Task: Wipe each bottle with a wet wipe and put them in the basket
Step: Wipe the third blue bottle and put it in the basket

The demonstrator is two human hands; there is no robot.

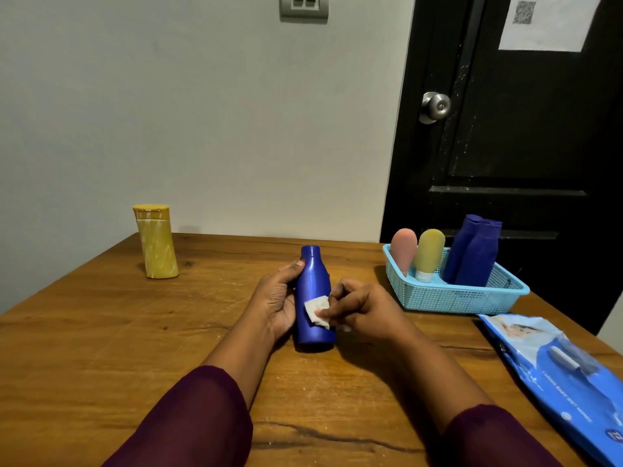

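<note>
The person is wiping the blue bottle [313,298] in the middle of the table [101,332].
The left hand [279,298] is gripping it to keep it steady; the right hand [360,308] is pinching the wet wipe [317,310] against its front. The basket [455,298] is waiting near, on the right.

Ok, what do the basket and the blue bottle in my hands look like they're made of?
The basket looks like moulded light-blue plastic: its walls are a fine perforated grid. The blue bottle is probably smooth, slightly glossy plastic, going by the soft highlight along its side.
</note>
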